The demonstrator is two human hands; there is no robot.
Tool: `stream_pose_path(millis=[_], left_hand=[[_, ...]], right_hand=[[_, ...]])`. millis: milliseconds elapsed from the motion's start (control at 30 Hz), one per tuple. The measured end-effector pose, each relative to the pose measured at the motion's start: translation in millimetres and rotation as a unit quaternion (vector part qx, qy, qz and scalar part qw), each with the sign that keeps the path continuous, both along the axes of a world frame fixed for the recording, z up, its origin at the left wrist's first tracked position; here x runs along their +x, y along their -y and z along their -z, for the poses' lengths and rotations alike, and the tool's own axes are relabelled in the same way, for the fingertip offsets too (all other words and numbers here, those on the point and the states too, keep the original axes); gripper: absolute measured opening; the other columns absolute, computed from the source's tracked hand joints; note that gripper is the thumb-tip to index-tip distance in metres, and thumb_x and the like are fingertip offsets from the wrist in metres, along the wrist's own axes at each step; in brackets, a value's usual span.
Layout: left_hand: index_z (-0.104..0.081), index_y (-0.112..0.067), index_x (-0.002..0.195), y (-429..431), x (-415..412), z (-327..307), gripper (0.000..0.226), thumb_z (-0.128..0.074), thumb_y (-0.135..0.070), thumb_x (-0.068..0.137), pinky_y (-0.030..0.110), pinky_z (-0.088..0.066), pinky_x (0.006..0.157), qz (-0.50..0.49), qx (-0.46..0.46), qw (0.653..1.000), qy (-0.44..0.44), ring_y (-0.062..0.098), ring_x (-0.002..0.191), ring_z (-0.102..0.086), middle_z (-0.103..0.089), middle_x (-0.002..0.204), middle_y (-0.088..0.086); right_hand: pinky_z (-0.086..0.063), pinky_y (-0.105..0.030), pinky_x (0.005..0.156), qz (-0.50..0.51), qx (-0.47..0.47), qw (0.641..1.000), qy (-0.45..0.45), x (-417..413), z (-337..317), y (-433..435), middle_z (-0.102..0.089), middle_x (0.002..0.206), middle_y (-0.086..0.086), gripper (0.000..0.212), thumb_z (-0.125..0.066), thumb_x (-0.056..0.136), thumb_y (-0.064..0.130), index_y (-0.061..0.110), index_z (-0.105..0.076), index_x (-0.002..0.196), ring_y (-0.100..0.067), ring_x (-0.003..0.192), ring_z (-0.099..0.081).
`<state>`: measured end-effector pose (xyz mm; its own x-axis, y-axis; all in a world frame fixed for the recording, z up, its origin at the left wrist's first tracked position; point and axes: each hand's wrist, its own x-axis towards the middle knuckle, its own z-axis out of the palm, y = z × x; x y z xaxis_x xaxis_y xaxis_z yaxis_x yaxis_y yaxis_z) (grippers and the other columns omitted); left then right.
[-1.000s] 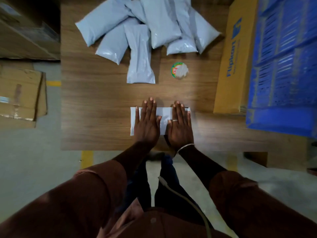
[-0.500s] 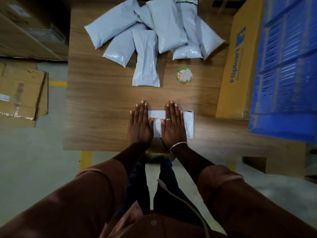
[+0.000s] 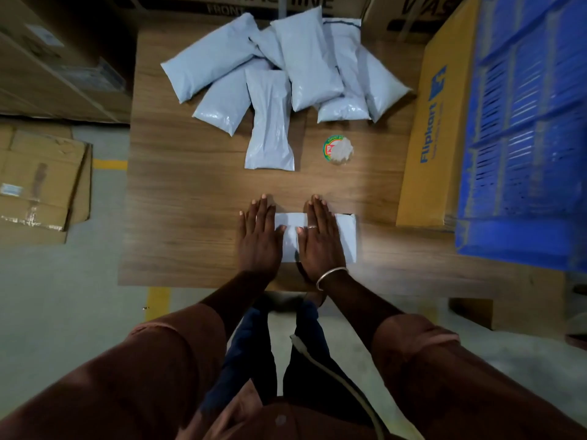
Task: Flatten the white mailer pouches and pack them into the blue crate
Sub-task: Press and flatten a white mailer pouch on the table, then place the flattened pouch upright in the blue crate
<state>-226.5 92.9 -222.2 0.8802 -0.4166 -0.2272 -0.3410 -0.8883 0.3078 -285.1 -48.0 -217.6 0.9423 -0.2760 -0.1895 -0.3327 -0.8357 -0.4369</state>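
From my remote seat: left hand (image 3: 259, 238) and right hand (image 3: 320, 241), fingers straight, press one pouch (image 3: 347, 239) flat at six o'clock; the pile (image 3: 286, 74) at twelve waits; crate (image 3: 524, 138) at three shows none packed.

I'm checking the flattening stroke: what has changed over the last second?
Both flat hands slid left along the white pouch: the left hand now covers its left end, the right hand its middle, baring its right end. Nothing gripped or released. The pouch pile, tape roll and blue crate stayed put.
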Motion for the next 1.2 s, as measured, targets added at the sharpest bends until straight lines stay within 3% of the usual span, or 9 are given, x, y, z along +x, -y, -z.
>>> stream_pose_path(millis=[133, 267, 367, 467, 567, 733, 900, 1067, 1200], left_hand=[[-0.033, -0.018, 0.154, -5, 8, -29, 0.054, -0.029, -0.043, 0.107, 0.055, -0.011, 0.126, 0.072, 0.014, 0.997, -0.006, 0.023, 0.15, -0.032, -0.037, 0.161, 0.005], [-0.041, -0.023, 0.15, -11, 17, -46, 0.058, -0.056, -0.038, 0.097, 0.057, -0.015, 0.124, 0.129, 0.058, 0.99, -0.008, 0.023, 0.139, -0.046, -0.053, 0.147, 0.004], [-0.046, -0.026, 0.148, -6, 24, -62, 0.057, -0.063, -0.036, 0.094, 0.047, -0.026, 0.121, 0.131, 0.08, 0.988, -0.028, 0.024, 0.132, -0.05, -0.055, 0.141, 0.003], [-0.064, -0.025, 0.132, 0, 34, -85, 0.038, -0.065, -0.028, 0.094, 0.039, -0.043, 0.105, 0.122, 0.044, 0.991, -0.039, 0.025, 0.118, -0.056, -0.059, 0.128, 0.004], [-0.071, -0.018, 0.12, 0, 54, -116, 0.026, -0.064, -0.02, 0.095, 0.039, -0.05, 0.094, 0.129, 0.005, 0.992, -0.015, 0.026, 0.11, -0.057, -0.062, 0.12, 0.007], [-0.076, -0.014, 0.107, 7, 114, -205, 0.019, -0.064, -0.014, 0.092, 0.038, -0.052, 0.087, 0.129, -0.062, 0.987, 0.07, 0.029, 0.104, -0.063, -0.071, 0.105, 0.011], [-0.077, -0.021, 0.102, 9, 183, -309, 0.02, -0.067, -0.014, 0.087, 0.033, -0.055, 0.08, 0.13, -0.117, 0.976, 0.132, 0.026, 0.095, -0.069, -0.075, 0.102, 0.006], [-0.076, -0.018, 0.11, 25, 219, -392, 0.028, -0.058, -0.006, 0.091, 0.034, -0.055, 0.08, 0.175, -0.139, 0.958, 0.181, 0.029, 0.098, -0.069, -0.074, 0.11, 0.009], [-0.076, -0.019, 0.108, 57, 226, -427, 0.025, -0.062, -0.008, 0.091, 0.033, -0.052, 0.083, 0.21, -0.144, 0.946, 0.201, 0.029, 0.102, -0.069, -0.075, 0.111, 0.008]], right_hand=[[-0.015, -0.045, 0.125, -0.043, -0.054, 0.998, -0.014, -3, -23, 20, -0.029, 0.161, -0.009, 0.061, -0.031, 0.092, 0.022, 0.008, -0.034, 0.151, -0.027, 0.149, -0.026], [-0.02, -0.048, 0.122, -0.057, -0.104, 0.99, -0.083, -4, -30, 35, -0.051, 0.143, -0.008, 0.061, -0.047, 0.084, 0.017, 0.015, -0.045, 0.145, -0.031, 0.135, -0.043], [-0.035, -0.048, 0.114, -0.066, -0.119, 0.989, -0.053, 0, -33, 38, -0.064, 0.117, -0.009, 0.041, -0.063, 0.075, 0.008, 0.015, -0.068, 0.115, -0.032, 0.113, -0.059], [-0.052, -0.043, 0.092, -0.078, -0.141, 0.987, -0.013, 11, -59, 40, -0.063, 0.095, -0.011, 0.015, -0.07, 0.068, 0.004, 0.013, -0.069, 0.079, -0.034, 0.088, -0.064], [-0.052, -0.039, 0.078, -0.067, -0.145, 0.987, 0.009, 29, -91, 43, -0.062, 0.099, -0.008, 0.013, -0.063, 0.074, 0.008, 0.016, -0.068, 0.084, -0.029, 0.089, -0.061], [-0.051, -0.037, 0.082, -0.064, -0.181, 0.975, 0.111, 84, -165, 60, -0.066, 0.098, 0.001, 0.017, -0.058, 0.081, 0.022, 0.023, -0.068, 0.094, -0.024, 0.098, -0.06], [-0.039, -0.03, 0.086, -0.045, -0.222, 0.951, 0.213, 144, -273, 73, -0.068, 0.087, 0.003, 0.034, -0.04, 0.078, 0.032, 0.021, -0.071, 0.087, -0.02, 0.091, -0.063], [-0.051, -0.037, 0.076, -0.018, -0.227, 0.95, 0.216, 168, -359, 83, -0.07, 0.089, -0.013, 0.006, -0.066, 0.082, 0.01, 0.01, -0.07, 0.086, -0.035, 0.087, -0.067], [-0.047, -0.042, 0.083, 0.026, -0.218, 0.958, 0.185, 159, -394, 100, -0.067, 0.101, -0.018, 0.015, -0.057, 0.094, 0.017, 0.006, -0.068, 0.095, -0.037, 0.1, -0.063]])
